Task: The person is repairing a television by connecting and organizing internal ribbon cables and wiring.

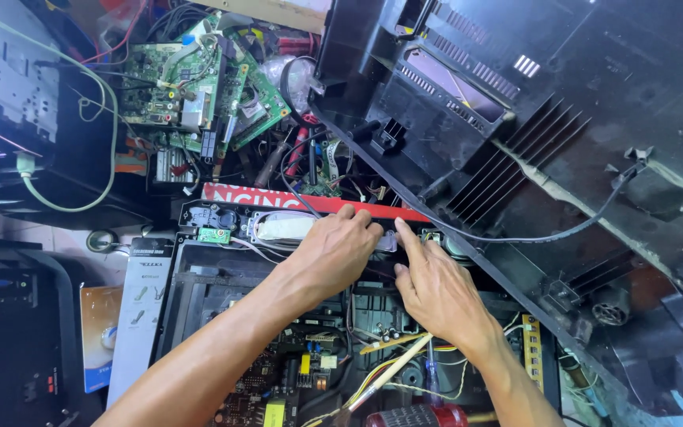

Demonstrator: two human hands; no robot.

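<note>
Both hands work the far edge of the open chassis (199,292). Left hand (333,249) lies flat, fingers loosely curled over the speaker strip (278,228), gripping nothing I can make out. Right hand (432,285) sits just beside it, index finger out straight, pressing near the strip's right end. Best approach, imo: press evenly, keep clear of the black cable (515,237). Strip is black w/ a white oval part, lying left-right below the red sticker (278,198).

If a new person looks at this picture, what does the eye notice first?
First, the two bare hands at the centre: the left hand and the right hand press on the upper edge of an opened device. Next, the large black back cover at upper right, and green circuit boards piled at upper left.
</note>
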